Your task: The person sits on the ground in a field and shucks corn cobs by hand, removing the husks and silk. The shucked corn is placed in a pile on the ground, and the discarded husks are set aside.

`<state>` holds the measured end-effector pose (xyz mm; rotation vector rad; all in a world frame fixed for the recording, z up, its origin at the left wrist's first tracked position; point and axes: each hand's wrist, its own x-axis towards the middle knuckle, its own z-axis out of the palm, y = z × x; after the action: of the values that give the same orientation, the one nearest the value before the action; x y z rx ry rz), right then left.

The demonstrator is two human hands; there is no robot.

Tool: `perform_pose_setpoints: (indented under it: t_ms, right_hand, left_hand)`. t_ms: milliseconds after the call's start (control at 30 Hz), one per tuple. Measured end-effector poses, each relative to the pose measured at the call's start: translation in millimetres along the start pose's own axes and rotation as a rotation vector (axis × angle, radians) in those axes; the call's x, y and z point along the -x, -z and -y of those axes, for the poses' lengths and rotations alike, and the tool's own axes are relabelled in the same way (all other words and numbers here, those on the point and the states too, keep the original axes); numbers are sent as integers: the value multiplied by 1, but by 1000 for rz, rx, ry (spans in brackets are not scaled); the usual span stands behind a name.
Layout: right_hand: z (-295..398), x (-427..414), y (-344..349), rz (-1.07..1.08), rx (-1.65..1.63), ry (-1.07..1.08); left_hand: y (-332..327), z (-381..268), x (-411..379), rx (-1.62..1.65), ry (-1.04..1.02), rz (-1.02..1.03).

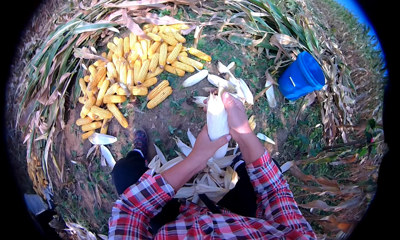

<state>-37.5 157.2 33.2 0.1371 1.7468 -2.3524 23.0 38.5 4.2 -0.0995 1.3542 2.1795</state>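
Between my hands is an ear of corn in its pale husk (217, 123), held upright with its frayed tip pointing away from me. My left hand (204, 143) wraps the lower part, thumb across the front. Near the tip, my right hand (235, 113) grips the right side with its thumb up by the torn husk leaves. No kernels show on this ear. Just beyond it, several unhusked ears (232, 82) lie on the ground. Loose stripped husks (209, 185) are heaped below my hands, between my legs.
A large pile of husked yellow corn ears (134, 65) spreads at the far left. A blue plastic bucket (300, 76) lies tipped at the right. Cut corn stalks (59, 62) ring the area. A second corn pile (37, 174) shows at the left rim, and my shoe (140, 143) is nearby.
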Motion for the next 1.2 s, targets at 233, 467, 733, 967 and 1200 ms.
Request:
perform_pose_setpoints:
  t_ms: [233,467,733,967,1200]
  right_hand:
    - [-5,1,-19,-245,-88,191]
    - [12,25,-24,-99,-128,235]
    - [-6,51,1,522,745,-47]
    - [-6,38,17,342,307,-131]
    - [-18,20,0,2,236,-43]
  left_hand:
    - [9,7,-4,292,95,42]
    - [13,-21,-17,627,143,-77]
    - [67,-58,-31,667,-134,-317]
    - [64,-24,-28,266,-78,-301]
    - [25,17,-7,-320,-261,-113]
